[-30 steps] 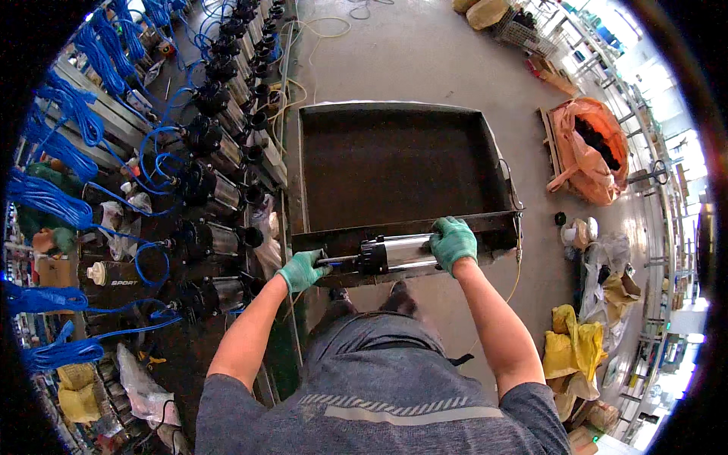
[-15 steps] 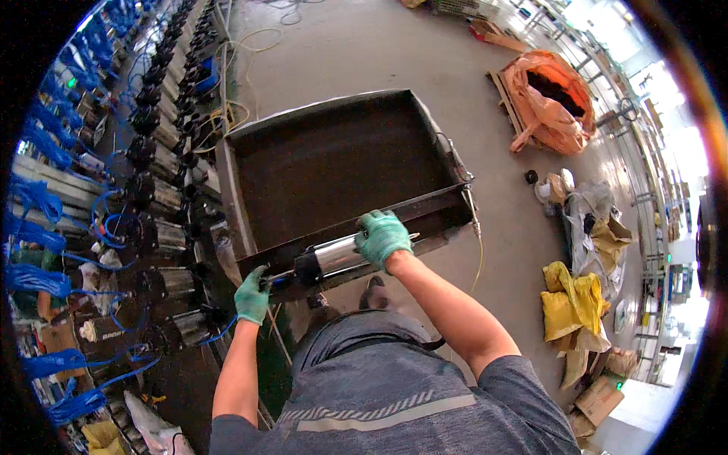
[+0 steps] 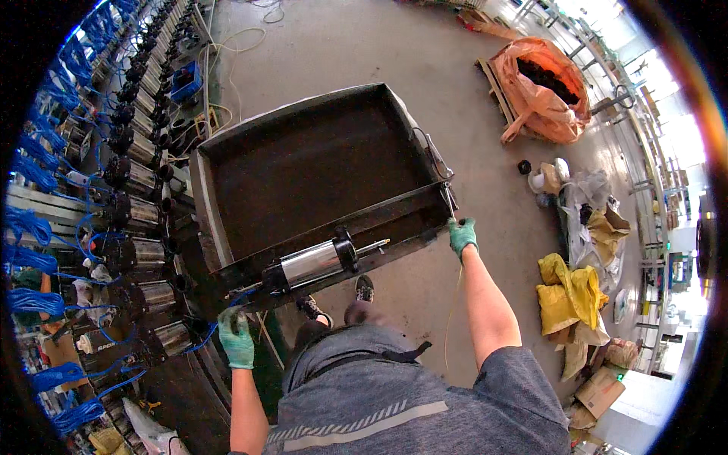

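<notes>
A silver cylindrical motor unit [image 3: 311, 262] with black end caps lies on the front ledge of a dark metal trough [image 3: 216, 208]. A thin rod sticks out of its right end, and a blue cable [image 3: 241, 294] leaves its left end. My right hand [image 3: 463, 239], in a green glove, is closed around a slim metal air gun [image 3: 450, 201] hanging at the trough's right front corner. A pale hose [image 3: 455, 292] runs down below that hand. My left hand [image 3: 236, 341], gloved too, is loosely curled with fingers apart, just outside the left front corner near the blue cable.
Rows of similar motor units [image 3: 144, 254] with coiled blue cables [image 3: 34, 301] line the left side. An orange sack [image 3: 516, 102] on a pallet stands far right. Yellow bags [image 3: 557, 307] and a cardboard box [image 3: 599, 394] lie on the floor to the right.
My right hand has left the motor unit and moved right to the air gun. My left hand has come off the unit's left end and dropped nearer to me.
</notes>
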### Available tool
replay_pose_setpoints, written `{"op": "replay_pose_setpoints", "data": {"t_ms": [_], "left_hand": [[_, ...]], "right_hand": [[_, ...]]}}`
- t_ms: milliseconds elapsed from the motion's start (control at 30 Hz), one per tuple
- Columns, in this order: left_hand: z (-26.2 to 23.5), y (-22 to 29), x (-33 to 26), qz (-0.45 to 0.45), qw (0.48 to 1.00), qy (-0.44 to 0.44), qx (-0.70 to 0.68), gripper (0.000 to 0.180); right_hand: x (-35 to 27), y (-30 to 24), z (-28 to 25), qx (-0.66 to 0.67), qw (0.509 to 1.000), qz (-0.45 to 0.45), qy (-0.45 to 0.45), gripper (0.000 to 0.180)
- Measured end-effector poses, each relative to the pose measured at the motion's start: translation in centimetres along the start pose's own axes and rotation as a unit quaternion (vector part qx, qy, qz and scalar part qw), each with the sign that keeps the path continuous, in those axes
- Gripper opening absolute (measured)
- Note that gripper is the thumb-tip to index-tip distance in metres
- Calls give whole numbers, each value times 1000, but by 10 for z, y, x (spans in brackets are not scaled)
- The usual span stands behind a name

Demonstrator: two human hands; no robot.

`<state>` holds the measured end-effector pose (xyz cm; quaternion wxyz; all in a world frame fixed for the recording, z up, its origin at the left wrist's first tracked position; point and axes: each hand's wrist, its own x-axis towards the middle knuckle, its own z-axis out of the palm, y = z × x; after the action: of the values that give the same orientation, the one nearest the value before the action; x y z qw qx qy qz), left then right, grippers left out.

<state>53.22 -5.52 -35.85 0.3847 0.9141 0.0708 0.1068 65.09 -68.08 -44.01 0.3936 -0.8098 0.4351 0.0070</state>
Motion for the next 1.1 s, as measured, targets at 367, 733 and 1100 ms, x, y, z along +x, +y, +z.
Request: {"op": "replay_pose_setpoints", "data": {"t_ms": [367, 733, 1100], "left_hand": [[32, 150, 39, 32, 978, -97, -183, 39], [44, 156, 69, -251, 813, -6, -525, 21], [-22, -53, 65, -472, 757, 6, -452, 15]], "right_hand": [[-198, -114, 31, 274, 861, -178, -390, 14], [-311, -171, 84, -113, 742, -426, -505, 46], [-237, -211, 92, -56, 858, -405, -310, 19]]}}
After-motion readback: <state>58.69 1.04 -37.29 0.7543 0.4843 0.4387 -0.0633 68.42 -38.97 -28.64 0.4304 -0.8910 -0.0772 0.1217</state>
